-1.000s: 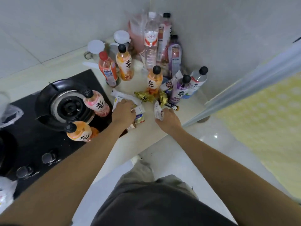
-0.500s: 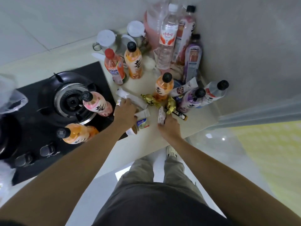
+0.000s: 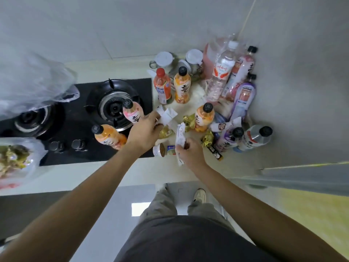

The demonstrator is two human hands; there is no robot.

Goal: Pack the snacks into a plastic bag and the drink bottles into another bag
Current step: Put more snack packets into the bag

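Both bare forearms reach forward and down from the lower corners, converging over the bench. The left hand [image 3: 144,132], knuckles up, has its fingers curled round white packets [image 3: 167,115]. The right hand [image 3: 189,153], just beside it and lower, pinches a white wrapper [image 3: 180,137] that stands up between thumb and fingers.

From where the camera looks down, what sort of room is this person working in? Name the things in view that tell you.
Most likely a home kitchen. A black gas hob with ringed burners and control knobs sits in a pale counter, tiled walls meet in a corner, and lidded jars stand there.
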